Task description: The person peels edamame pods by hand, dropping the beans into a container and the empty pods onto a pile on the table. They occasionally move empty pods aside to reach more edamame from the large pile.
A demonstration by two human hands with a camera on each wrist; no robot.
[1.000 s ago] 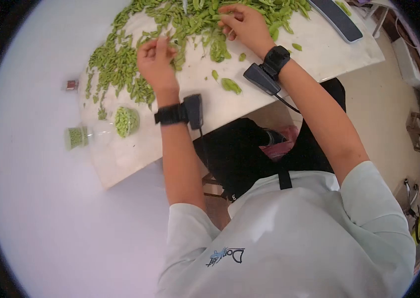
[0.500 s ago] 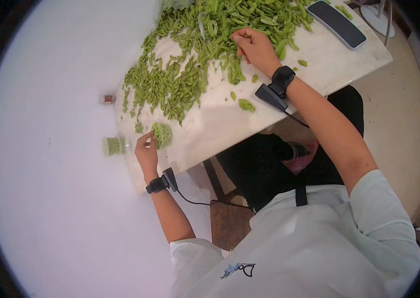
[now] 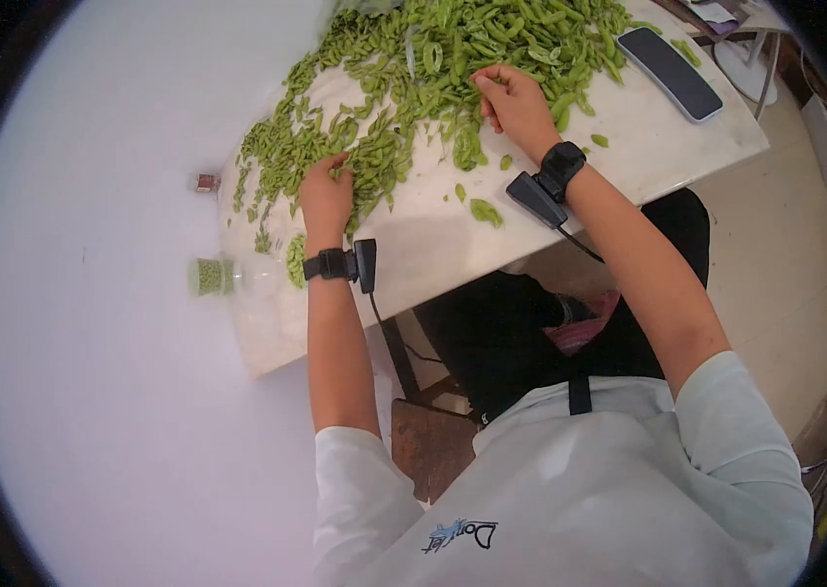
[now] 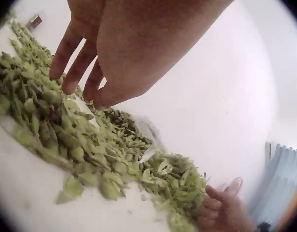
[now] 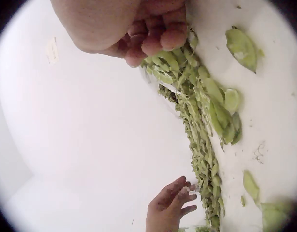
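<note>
Green pods lie spread over the pale table. My left hand is over their near edge; the left wrist view shows this hand with fingers extended and apart, and nothing visible between them. Whether the fingertips touch pods cannot be told. My right hand is at the near side of the denser pod heap. In the right wrist view its fingers are curled in, and any small thing inside is hidden. A cup of shelled green beans stands beside my left wrist, partly covered by it.
A clear container with green contents and a small red-brown item are at the table's left side. A dark flat device lies at the right. Loose pods lie near the front edge, and a stool is below.
My left hand has left the bean cup and moved up to the pods, its fingers spreading. The right hand stays beside the heap with little movement.
</note>
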